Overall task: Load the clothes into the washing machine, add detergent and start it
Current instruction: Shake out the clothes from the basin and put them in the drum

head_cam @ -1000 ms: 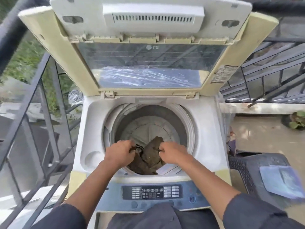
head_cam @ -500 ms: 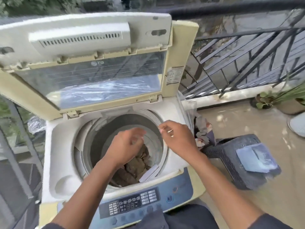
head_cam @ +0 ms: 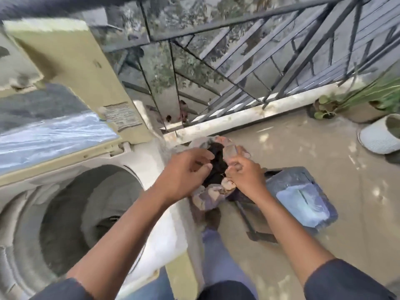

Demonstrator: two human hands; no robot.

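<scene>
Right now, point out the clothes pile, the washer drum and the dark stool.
clothes pile (head_cam: pixel 207 197): head view, on the pale fabric at its lower edge.
washer drum (head_cam: pixel 65 230): head view, on the inner wall.
dark stool (head_cam: pixel 287 176): head view, on its bare top.

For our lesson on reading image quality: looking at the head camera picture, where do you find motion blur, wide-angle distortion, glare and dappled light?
Head view: motion blur smears the raised lid and the top left corner; the wide angle slants and bends the railing; glare whitens the plastic film on the lid; dappled sunlight spots the floor; both hands, left and right, look slightly soft.
</scene>
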